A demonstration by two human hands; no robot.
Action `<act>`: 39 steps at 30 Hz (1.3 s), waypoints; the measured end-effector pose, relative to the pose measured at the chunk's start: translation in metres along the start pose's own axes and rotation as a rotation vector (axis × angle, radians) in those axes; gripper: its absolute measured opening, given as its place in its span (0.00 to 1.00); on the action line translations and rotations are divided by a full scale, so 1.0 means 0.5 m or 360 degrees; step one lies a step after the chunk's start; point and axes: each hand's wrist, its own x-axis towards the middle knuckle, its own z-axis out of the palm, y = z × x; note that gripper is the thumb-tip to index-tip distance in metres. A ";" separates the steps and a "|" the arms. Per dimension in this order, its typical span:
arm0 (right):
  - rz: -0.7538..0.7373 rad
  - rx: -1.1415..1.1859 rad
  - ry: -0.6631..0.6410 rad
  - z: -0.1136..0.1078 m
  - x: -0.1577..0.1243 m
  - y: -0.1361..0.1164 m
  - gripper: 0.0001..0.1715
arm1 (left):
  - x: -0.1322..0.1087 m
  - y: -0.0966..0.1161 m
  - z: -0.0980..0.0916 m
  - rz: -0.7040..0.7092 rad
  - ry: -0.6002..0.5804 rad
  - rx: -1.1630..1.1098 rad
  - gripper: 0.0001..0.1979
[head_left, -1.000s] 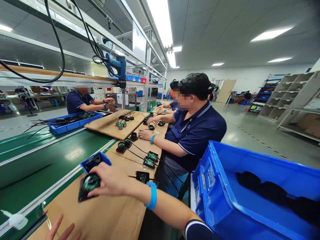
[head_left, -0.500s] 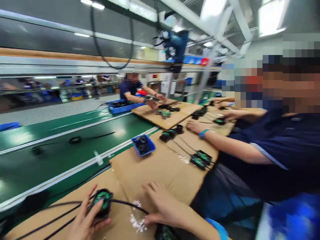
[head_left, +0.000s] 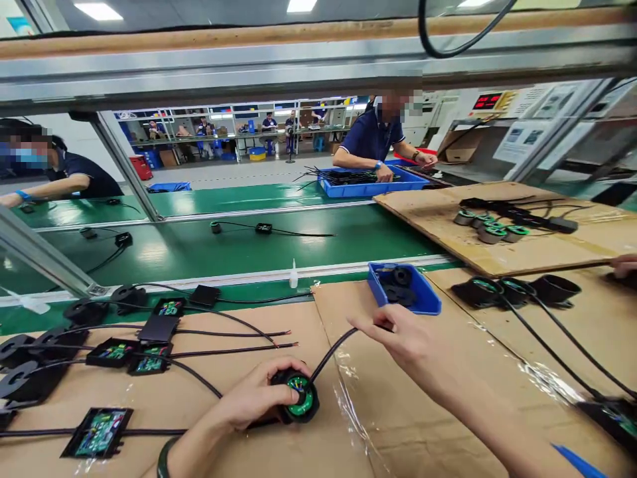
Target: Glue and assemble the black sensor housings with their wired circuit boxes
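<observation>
My left hand (head_left: 251,397) is closed around a round black housing (head_left: 309,413), its thumb on the green circuit board (head_left: 300,397) set inside. From the housing a black cable (head_left: 329,353) curves up to my right hand (head_left: 405,342). The fingers of that hand are pinched on the cable, just in front of a small blue bin (head_left: 428,302) of black ring-like parts (head_left: 398,282). Left of my left hand, an open black box with a green circuit board (head_left: 102,428) lies on the cardboard.
Several cabled housings and boxes (head_left: 107,352) crowd the cardboard (head_left: 269,325) at left. More black housings (head_left: 480,292) lie at right. Beyond is a green conveyor (head_left: 239,255) with a small white bottle (head_left: 293,275) at its edge. Opposite, a co-worker (head_left: 371,136) reaches into a blue tray (head_left: 348,189).
The view has swung left, showing more parts on that side. My right hand, earlier spread over the cardboard, now pinches the cable. My left hand still holds the round housing.
</observation>
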 end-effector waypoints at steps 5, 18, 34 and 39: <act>0.0183 0.0443 -0.0512 0.126 0.042 0.013 0.23 | -0.004 -0.004 -0.012 0.0039 0.0153 0.0066 0.30; 0.0956 0.1027 -0.0412 0.334 0.255 0.028 0.11 | 0.008 -0.009 -0.018 -0.0116 0.0303 -0.0156 0.35; 0.1726 0.2747 0.0206 0.033 -0.079 -0.140 0.14 | -0.028 -0.007 0.000 0.0467 0.0314 0.1154 0.30; 0.2300 0.2965 0.0470 0.060 -0.164 -0.174 0.19 | -0.022 -0.014 0.008 0.0463 0.0309 0.1266 0.30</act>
